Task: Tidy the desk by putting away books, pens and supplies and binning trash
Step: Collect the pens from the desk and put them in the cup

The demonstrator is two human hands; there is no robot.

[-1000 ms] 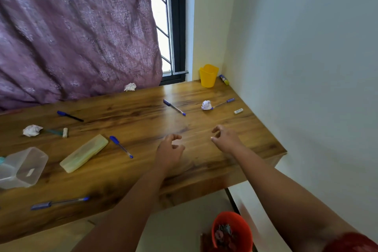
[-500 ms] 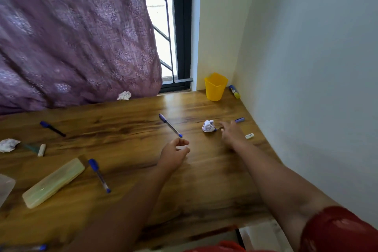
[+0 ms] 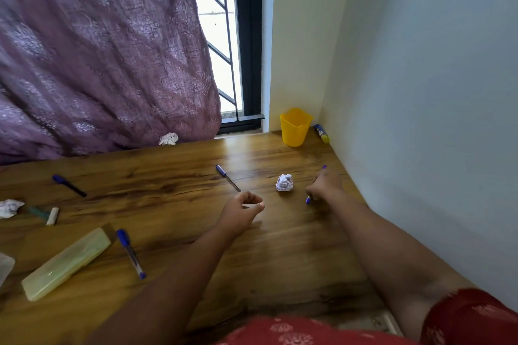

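Note:
On the wooden desk (image 3: 280,249), my right hand (image 3: 326,185) grips a blue pen (image 3: 308,200) near the right wall; only the pen's tip and cap end show past the fingers. A crumpled paper ball (image 3: 284,182) lies just left of that hand. My left hand (image 3: 243,210) hovers mid-desk with fingers curled and holds nothing. Its knuckles sit just below the tip of a second blue pen (image 3: 227,177). A yellow cup (image 3: 295,127) stands in the back right corner.
A glue stick (image 3: 321,133) lies by the cup. More paper balls sit by the curtain (image 3: 168,138) and at far left (image 3: 9,207). Two other pens (image 3: 68,185) (image 3: 130,252), a pale green pencil case (image 3: 67,262) and a small teal and white item (image 3: 46,214) lie on the left.
My right hand reached forward to the pen by the wall and closed round it, lifting it off the desk. The view moved closer to the desk; my left hand drifted forward slightly.

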